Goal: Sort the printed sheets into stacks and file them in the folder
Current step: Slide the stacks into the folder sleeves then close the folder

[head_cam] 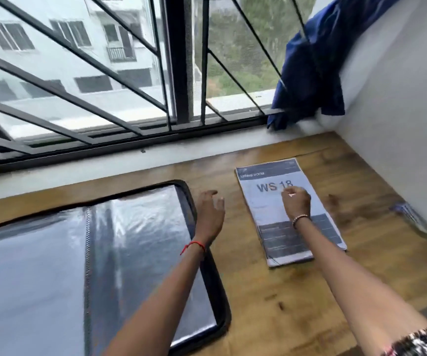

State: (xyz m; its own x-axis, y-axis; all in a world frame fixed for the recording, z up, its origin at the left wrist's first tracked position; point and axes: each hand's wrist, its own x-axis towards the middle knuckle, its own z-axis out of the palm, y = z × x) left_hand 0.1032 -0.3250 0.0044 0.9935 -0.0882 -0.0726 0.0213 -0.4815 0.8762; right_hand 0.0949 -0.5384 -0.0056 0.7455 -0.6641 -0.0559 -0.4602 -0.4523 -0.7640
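A stack of printed sheets (266,204) lies on a wooden counter (271,291), right of centre. Its top page bears large dark letters, "WS 18". A dark header band above has small white writing too blurred to read, and the dark blocks lower on the page are just as unreadable. The right hand (297,201) sits on the page just beside the "18", covering anything printed after it. Its fingers are bent with the tips down at the paper, and whether they pinch the sheet cannot be told. A beaded bracelet (300,218) circles that wrist, and a patterned sleeve (423,343) is cut off at the bottom corner. The left hand (210,214) hovers between the stack and an open folder (143,240), fingers loose and apart, holding nothing, a red thread (194,244) on its wrist. The folder lies left of the stack with glossy clear sleeves and a black zip edge, its left side running out of view. A smeared blue-and-white object (412,217) by the white wall (400,124) is unidentifiable. Behind, a barred window (79,98) and a bunched blue cloth (310,68).
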